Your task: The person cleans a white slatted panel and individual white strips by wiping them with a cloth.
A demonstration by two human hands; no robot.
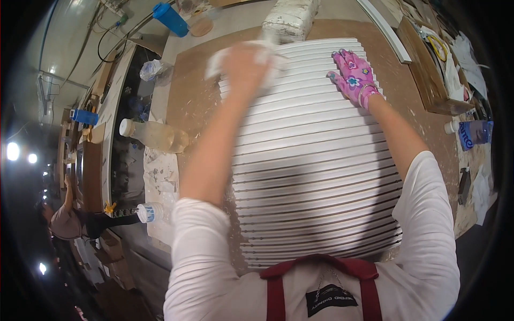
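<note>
Many long white slats [316, 123] lie side by side in front of me on a brown board [195, 69]. My left hand [243, 64], bare and smeared by motion, is closed on a white cloth [215, 67] at the far left ends of the slats. My right hand [353, 77] wears a pink flowered glove. It rests palm down with fingers apart on the far right part of the slats. Beyond them stands a white, paint-stained block [289, 21].
Left of the slats are a bottle of cloudy yellowish liquid [155, 135], a white tub [150, 213] and a blue bottle [170, 19]. A wooden box [433, 75] and a blue-labelled bottle [474, 134] are at right. Another person [69, 219] works far left.
</note>
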